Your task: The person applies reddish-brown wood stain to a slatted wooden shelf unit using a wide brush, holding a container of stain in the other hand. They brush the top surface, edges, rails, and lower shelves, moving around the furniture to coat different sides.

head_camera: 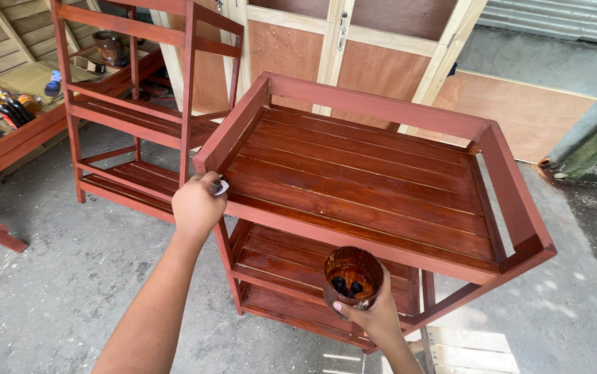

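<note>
A red-brown slatted wooden rack [375, 187] fills the space just beyond both hands, its glossy top tray reaching away from the left hand [197, 206], while a second rack of the same colour [132, 118] stands further off beyond that hand's knuckles. The left hand is curled tight into a near-fist around a small pale brush or rag [221, 186], only a tip of which shows past the fingers, pressed against the tray's front corner rail. Below and well apart from that grip, the right hand [376, 315] wraps its fingers closed around a stained, brown-coated jar [352, 278], held upright under the tray's front edge.
</note>
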`<state>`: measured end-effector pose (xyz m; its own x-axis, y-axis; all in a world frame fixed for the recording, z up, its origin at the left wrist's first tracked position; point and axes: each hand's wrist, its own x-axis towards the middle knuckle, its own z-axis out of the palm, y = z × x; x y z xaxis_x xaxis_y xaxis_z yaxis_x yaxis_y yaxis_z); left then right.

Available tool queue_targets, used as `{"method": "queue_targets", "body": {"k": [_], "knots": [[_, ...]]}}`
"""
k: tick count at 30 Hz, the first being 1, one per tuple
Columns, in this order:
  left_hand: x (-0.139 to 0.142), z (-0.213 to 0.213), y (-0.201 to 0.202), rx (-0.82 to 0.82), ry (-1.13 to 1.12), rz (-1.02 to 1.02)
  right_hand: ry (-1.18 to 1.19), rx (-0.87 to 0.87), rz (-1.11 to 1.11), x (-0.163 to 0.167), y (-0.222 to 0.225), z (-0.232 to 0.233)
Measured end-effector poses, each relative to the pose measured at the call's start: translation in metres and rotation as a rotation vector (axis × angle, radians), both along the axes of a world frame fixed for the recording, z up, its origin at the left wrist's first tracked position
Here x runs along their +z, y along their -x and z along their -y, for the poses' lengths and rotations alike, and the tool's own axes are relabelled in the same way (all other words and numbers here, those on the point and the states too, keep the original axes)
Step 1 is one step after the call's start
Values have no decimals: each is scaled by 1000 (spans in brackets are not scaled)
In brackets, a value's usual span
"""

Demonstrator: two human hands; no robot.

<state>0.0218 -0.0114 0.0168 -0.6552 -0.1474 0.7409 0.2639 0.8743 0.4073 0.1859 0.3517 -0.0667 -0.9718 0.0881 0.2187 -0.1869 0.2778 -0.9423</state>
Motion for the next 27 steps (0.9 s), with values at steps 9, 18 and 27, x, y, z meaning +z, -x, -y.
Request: {"method": "queue_targets", "body": {"k": [9, 18, 27], "knots": [[-1, -12, 9, 18, 13, 85, -30, 19, 15, -1, 5, 13], [59, -1, -15, -154, -364, 189, 3, 17, 42, 4, 1, -2], [60, 6, -34, -80, -172, -10, 29, 34, 57, -2, 7, -13]]}}
